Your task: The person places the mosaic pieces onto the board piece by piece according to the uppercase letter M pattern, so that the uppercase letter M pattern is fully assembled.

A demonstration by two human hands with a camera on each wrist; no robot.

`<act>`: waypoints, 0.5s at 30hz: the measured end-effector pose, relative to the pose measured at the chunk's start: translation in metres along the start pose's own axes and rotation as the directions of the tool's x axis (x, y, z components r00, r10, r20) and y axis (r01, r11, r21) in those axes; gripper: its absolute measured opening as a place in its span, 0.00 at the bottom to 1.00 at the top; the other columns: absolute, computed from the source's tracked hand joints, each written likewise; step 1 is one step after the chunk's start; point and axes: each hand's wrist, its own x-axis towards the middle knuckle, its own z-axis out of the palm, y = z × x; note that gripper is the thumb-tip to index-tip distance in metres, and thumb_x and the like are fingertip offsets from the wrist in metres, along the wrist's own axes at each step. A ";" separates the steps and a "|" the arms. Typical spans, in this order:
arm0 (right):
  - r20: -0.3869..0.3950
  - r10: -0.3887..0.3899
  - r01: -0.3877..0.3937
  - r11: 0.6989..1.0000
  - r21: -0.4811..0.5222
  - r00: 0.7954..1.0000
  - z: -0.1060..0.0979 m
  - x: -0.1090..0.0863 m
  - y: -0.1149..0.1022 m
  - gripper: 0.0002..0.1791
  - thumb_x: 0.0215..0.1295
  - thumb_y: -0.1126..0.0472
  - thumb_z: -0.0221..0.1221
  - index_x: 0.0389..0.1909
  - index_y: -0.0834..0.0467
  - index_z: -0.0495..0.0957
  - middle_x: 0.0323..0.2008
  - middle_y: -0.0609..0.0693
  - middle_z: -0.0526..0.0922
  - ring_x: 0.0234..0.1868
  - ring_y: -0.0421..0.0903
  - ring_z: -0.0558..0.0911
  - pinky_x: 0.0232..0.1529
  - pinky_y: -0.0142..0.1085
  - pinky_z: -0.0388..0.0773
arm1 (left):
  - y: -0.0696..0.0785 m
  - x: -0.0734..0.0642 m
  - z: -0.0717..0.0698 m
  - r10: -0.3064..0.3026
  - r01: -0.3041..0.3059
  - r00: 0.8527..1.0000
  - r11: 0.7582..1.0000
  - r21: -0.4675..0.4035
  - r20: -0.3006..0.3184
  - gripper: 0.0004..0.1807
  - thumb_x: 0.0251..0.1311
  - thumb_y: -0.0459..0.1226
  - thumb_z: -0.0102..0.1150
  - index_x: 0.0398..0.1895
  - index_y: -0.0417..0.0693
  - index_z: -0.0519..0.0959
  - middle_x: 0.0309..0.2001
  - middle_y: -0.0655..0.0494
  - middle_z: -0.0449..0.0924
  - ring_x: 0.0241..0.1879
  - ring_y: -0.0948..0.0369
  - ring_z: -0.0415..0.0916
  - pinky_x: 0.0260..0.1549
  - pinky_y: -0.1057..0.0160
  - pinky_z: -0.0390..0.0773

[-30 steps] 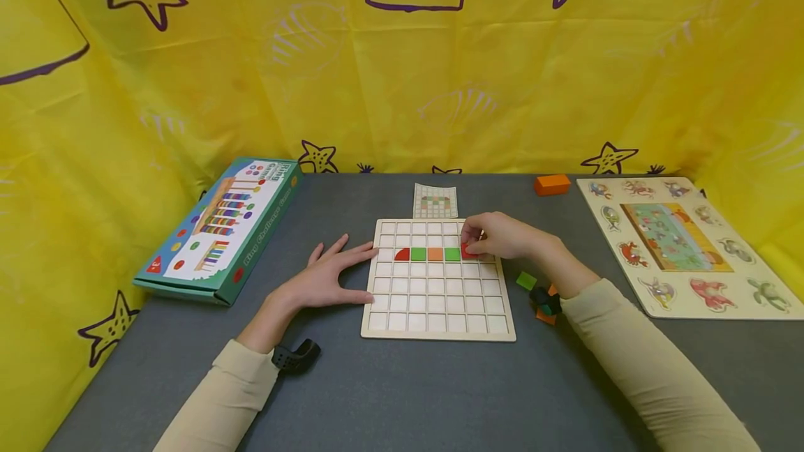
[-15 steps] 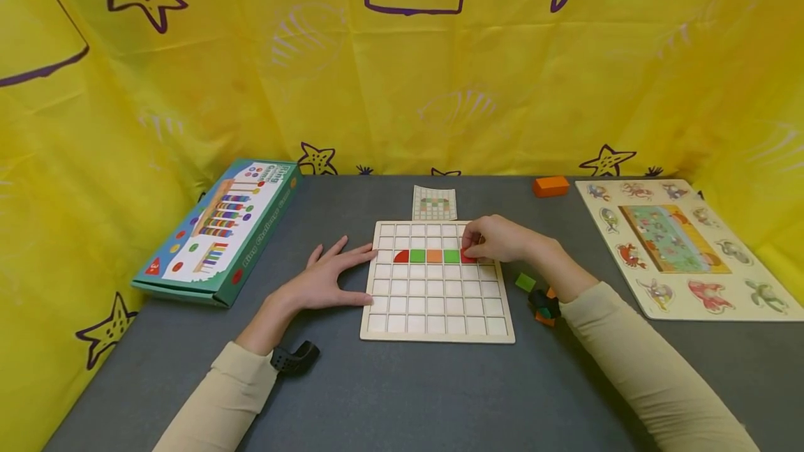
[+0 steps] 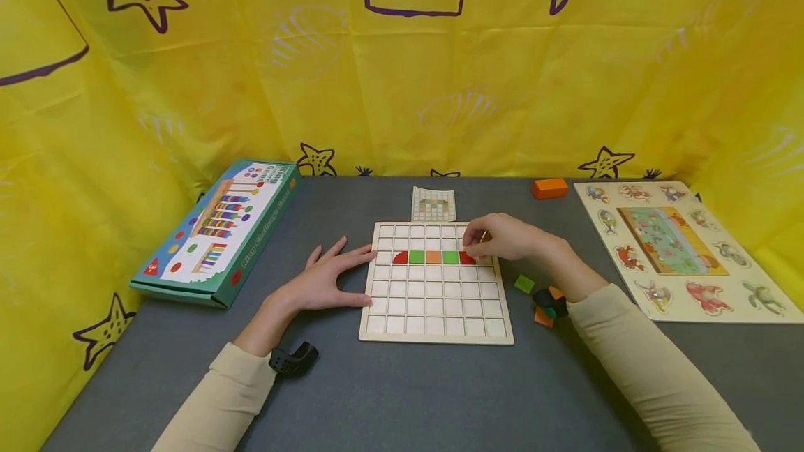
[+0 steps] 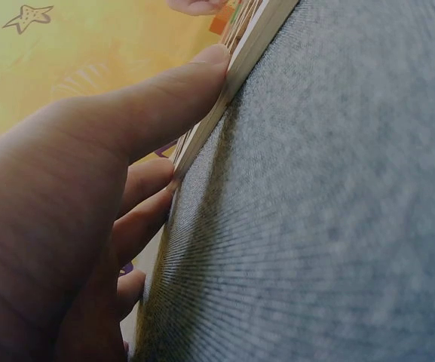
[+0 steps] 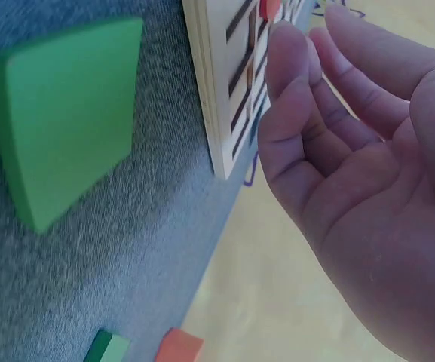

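A pale wooden grid board lies on the dark table. One row carries a red rounded tile, a green tile, an orange tile and another green one, with a second red tile at the right end. My right hand has curled fingers, their tips at this last tile, low over its cell; in the right wrist view the fingertips partly cover it. My left hand spreads its fingers, with thumb and fingertips against the board's left edge.
A small pattern card lies behind the board. Loose tiles, including a green one, lie under my right wrist. An orange block and an animal puzzle board are at the right, a game box at the left.
The red tile at my right fingertips now lies flatter in its cell and shows more of its surface. My left hand keeps its place at the board's edge.
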 end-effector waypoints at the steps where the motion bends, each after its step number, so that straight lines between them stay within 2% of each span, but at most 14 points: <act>1: -0.004 -0.009 0.009 1.000 0.002 1.000 -0.001 -0.001 0.001 0.04 0.69 0.64 0.64 0.42 0.60 0.82 0.33 0.48 0.80 0.35 0.47 0.76 0.37 0.39 0.74 | 0.000 0.000 0.000 0.000 0.000 1.000 1.000 -0.001 0.000 0.49 0.55 0.62 0.69 0.78 0.56 0.64 0.78 0.57 0.55 0.78 0.42 0.34 0.66 0.31 0.26; 7: -0.030 -0.054 0.055 0.998 0.014 0.998 -0.005 -0.011 0.009 0.07 0.68 0.65 0.65 0.43 0.62 0.82 0.35 0.48 0.81 0.38 0.47 0.77 0.42 0.40 0.76 | 0.000 0.000 0.000 -0.001 0.001 1.000 1.000 -0.002 0.002 0.49 0.55 0.62 0.69 0.78 0.57 0.63 0.78 0.58 0.55 0.78 0.42 0.33 0.66 0.31 0.26; 15: -0.023 -0.037 0.038 0.998 0.051 0.999 -0.007 -0.029 0.022 0.08 0.68 0.63 0.66 0.43 0.62 0.81 0.34 0.47 0.80 0.37 0.46 0.76 0.42 0.38 0.76 | 0.000 0.000 0.000 0.002 -0.002 1.000 1.000 0.001 0.003 0.49 0.55 0.63 0.69 0.78 0.57 0.63 0.78 0.58 0.55 0.78 0.42 0.34 0.66 0.31 0.26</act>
